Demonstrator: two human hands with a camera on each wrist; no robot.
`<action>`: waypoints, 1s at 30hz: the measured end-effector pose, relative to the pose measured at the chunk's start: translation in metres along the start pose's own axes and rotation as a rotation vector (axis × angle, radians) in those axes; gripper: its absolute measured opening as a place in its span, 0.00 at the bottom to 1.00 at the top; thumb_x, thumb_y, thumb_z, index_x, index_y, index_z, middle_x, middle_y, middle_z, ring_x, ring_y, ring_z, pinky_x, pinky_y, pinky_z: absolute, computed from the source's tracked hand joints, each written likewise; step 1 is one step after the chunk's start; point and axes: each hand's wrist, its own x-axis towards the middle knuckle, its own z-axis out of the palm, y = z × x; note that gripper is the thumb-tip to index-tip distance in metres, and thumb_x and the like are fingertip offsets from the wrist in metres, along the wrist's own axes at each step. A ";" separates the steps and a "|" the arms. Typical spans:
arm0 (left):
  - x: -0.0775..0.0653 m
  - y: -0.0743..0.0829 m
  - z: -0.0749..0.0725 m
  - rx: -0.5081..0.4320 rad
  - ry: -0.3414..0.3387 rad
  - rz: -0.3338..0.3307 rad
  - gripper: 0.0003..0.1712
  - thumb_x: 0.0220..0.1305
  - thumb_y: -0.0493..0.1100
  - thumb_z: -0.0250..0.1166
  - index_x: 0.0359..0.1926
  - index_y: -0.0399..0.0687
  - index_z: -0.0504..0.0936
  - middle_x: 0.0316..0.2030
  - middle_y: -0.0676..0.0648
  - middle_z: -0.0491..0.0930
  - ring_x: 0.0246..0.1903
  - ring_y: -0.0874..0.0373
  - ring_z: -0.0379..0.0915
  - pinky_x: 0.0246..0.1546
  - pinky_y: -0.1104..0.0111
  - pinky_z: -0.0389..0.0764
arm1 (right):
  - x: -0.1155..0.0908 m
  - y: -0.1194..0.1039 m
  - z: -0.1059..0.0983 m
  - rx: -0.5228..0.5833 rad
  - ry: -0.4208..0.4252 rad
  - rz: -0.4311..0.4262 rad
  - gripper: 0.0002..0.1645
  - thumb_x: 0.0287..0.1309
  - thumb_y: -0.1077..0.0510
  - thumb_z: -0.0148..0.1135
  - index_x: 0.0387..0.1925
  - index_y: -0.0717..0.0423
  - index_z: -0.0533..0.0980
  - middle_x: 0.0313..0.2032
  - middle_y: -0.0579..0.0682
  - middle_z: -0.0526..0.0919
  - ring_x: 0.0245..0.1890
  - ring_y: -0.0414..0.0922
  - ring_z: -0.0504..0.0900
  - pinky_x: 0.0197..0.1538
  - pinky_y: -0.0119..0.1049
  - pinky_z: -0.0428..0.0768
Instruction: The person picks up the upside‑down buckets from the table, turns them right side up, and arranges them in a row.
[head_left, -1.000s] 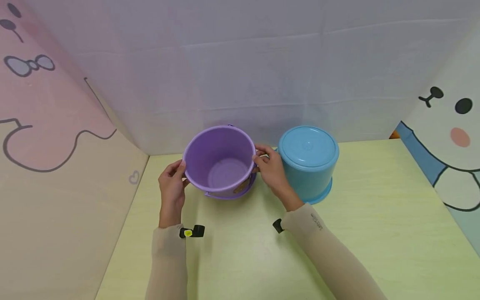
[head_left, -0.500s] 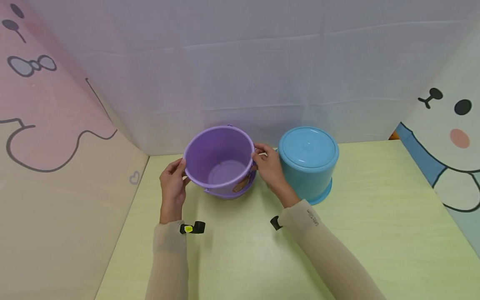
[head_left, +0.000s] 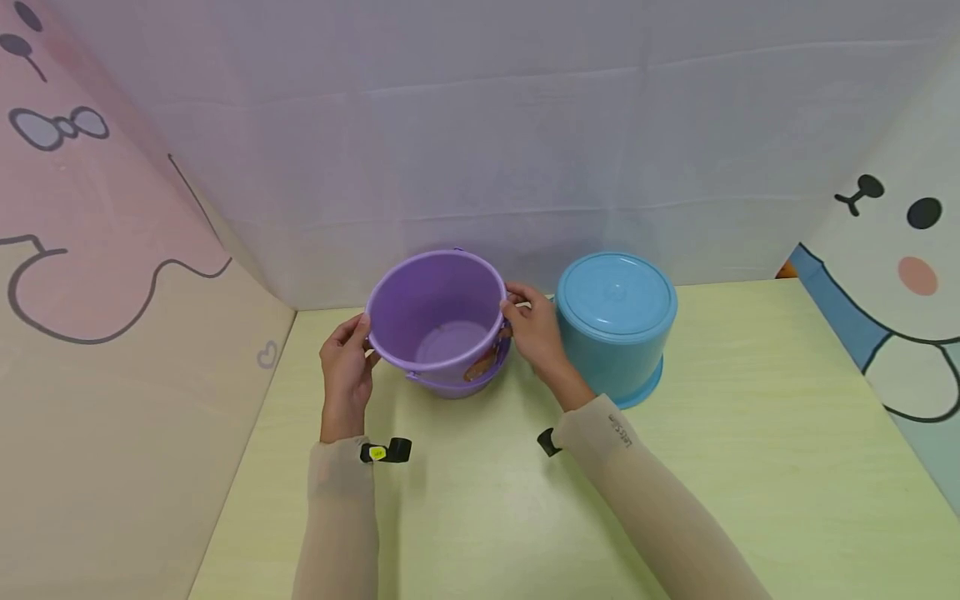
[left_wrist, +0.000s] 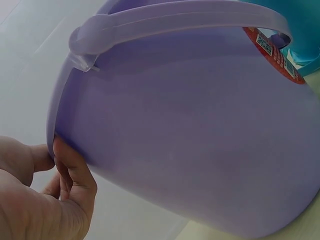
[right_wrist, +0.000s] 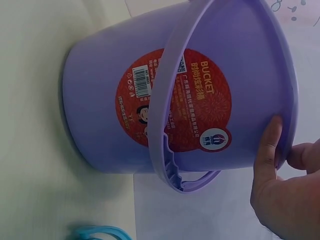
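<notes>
A purple bucket (head_left: 438,312) stands mouth up on the table, its handle hanging down along the front and right side. My left hand (head_left: 347,367) pinches the rim at the left, thumb on one side and fingers under the lip, as the left wrist view shows. On the right, my right hand (head_left: 538,333) pinches the opposite part of the rim. A red round label (right_wrist: 175,105) on the bucket's wall shows in the right wrist view. Close beside my right hand, a blue bucket (head_left: 617,333) sits upside down, its base facing up.
The pale yellow-green table (head_left: 765,433) carries both buckets near its back edge. Behind them hangs a whitish cloth wall (head_left: 525,150). Panels with cartoon drawings flank the table, a pink and cream one (head_left: 135,333) at left and a bear one (head_left: 892,275) at right.
The purple bucket has turned slightly, and its handle has slid lower against its wall, with more of the label showing. My right hand has shifted slightly left and up with the rim.
</notes>
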 end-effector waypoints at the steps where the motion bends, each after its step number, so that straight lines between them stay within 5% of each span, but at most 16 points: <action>1: 0.000 0.000 0.000 0.002 -0.002 -0.003 0.16 0.78 0.42 0.63 0.58 0.35 0.79 0.39 0.51 0.77 0.31 0.65 0.75 0.31 0.78 0.81 | 0.000 0.000 0.000 -0.002 0.002 -0.005 0.23 0.75 0.71 0.54 0.68 0.73 0.72 0.45 0.56 0.74 0.31 0.34 0.79 0.32 0.26 0.85; 13: -0.001 -0.006 -0.002 -0.029 -0.051 -0.094 0.17 0.81 0.53 0.57 0.58 0.46 0.77 0.47 0.50 0.76 0.43 0.60 0.76 0.40 0.77 0.81 | -0.005 0.007 -0.009 -0.069 -0.036 0.014 0.23 0.80 0.65 0.53 0.69 0.70 0.71 0.45 0.60 0.77 0.36 0.41 0.80 0.37 0.32 0.89; 20: -0.009 -0.022 -0.008 -0.046 -0.046 -0.048 0.19 0.83 0.55 0.52 0.55 0.45 0.77 0.44 0.50 0.77 0.36 0.62 0.76 0.35 0.77 0.81 | -0.022 0.022 -0.023 -0.088 -0.092 -0.016 0.20 0.79 0.68 0.51 0.65 0.74 0.72 0.46 0.66 0.76 0.38 0.48 0.82 0.42 0.46 0.91; 30: -0.030 -0.057 -0.009 -0.004 -0.023 -0.003 0.11 0.85 0.45 0.52 0.44 0.44 0.75 0.35 0.53 0.79 0.28 0.63 0.77 0.27 0.76 0.81 | -0.057 0.048 -0.051 -0.236 -0.150 -0.109 0.13 0.77 0.68 0.55 0.55 0.73 0.78 0.46 0.68 0.81 0.43 0.66 0.83 0.41 0.41 0.90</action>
